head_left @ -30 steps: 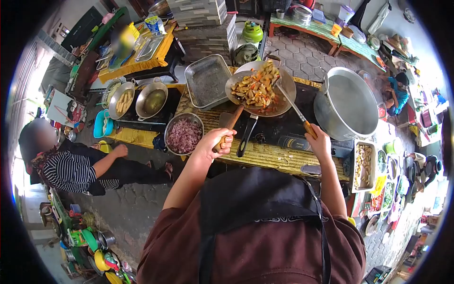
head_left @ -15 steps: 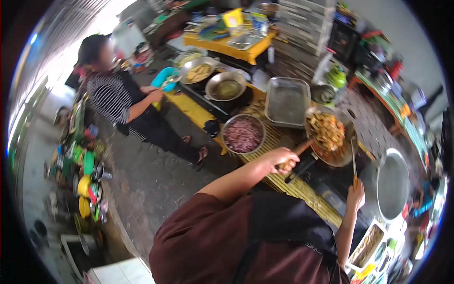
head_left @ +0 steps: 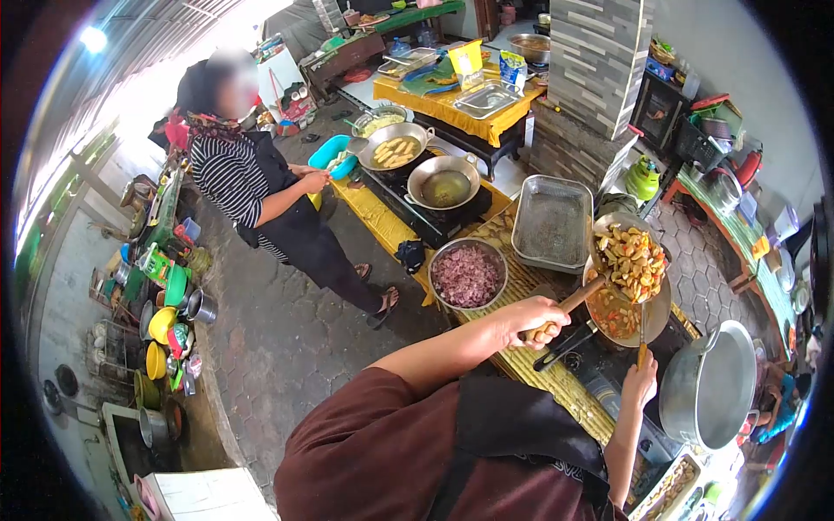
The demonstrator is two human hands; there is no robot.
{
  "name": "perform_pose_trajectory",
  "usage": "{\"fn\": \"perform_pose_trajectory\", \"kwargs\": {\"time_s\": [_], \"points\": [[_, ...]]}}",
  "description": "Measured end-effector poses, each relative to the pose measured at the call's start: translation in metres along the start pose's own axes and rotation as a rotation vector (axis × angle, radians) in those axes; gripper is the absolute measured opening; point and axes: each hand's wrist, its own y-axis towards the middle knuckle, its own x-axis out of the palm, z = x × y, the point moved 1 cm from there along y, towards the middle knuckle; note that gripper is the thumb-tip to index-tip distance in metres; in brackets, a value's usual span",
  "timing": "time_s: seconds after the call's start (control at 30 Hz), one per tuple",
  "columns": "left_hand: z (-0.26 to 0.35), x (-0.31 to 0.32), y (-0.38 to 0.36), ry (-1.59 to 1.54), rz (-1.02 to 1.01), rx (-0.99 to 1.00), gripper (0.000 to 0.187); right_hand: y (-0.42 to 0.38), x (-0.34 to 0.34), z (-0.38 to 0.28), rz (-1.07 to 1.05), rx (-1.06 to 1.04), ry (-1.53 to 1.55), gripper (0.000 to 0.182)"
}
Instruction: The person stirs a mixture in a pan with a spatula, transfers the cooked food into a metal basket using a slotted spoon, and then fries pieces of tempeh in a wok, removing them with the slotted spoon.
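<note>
Two-handed, works over a long bamboo-topped counter (head_left: pixel 573 395), with a deep metal pot (head_left: pixel 682 392) near the right hand and a metal tray (head_left: pixel 552 224) beyond the left. Between pot and tray, tends a wide wok (head_left: pixel 658 318), with its black handle slanting back toward the body and reddish sauce at its near side. Has a heap of sliced food (head_left: pixel 630 262) piled above the wok's far half. Grips in the left hand (head_left: pixel 540 321), fingers wrapped close, a wooden-handled tool (head_left: pixel 573 302), long axis slanting forward and to the right from the fist, pointing at the heap; cannot tell the shape of its head, hidden at the food. Holds in the right hand (head_left: pixel 641 384), closed around the grip, a slimmer metal-shafted utensil (head_left: pixel 644 323), long axis running almost straight away from the body, pointing forward at the heap's near edge.
</note>
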Motion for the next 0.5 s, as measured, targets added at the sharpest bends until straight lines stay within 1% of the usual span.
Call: {"fn": "perform_pose_trajectory", "kwargs": {"time_s": [0.07, 0.2, 0.3, 0.33, 0.37, 0.43, 0.5], "points": [[0.003, 0.001, -0.001, 0.003, 0.002, 0.005, 0.018, -0.003, 0.001, -0.008, 0.022, -0.104, 0.019, 0.051], [0.007, 0.003, -0.001, 0.002, -0.01, -0.005, 0.019, -0.005, -0.005, -0.014, -0.042, -0.164, -0.029, 0.051], [0.007, 0.003, 0.003, 0.002, -0.029, 0.023, 0.02, -0.007, -0.021, -0.017, -0.08, -0.264, -0.06, 0.051], [0.009, 0.005, 0.002, 0.001, -0.031, 0.018, 0.021, -0.007, -0.025, -0.015, -0.038, -0.329, -0.095, 0.05], [0.009, 0.005, 0.003, 0.003, -0.038, 0.03, 0.022, -0.007, -0.029, -0.012, -0.05, -0.35, -0.098, 0.049], [0.01, 0.007, 0.004, 0.018, -0.047, 0.04, 0.022, -0.009, -0.052, -0.013, -0.074, -0.373, -0.096, 0.046], [0.01, 0.006, 0.007, 0.027, -0.053, 0.044, 0.022, -0.013, -0.081, -0.014, -0.042, -0.385, -0.076, 0.045]]}}
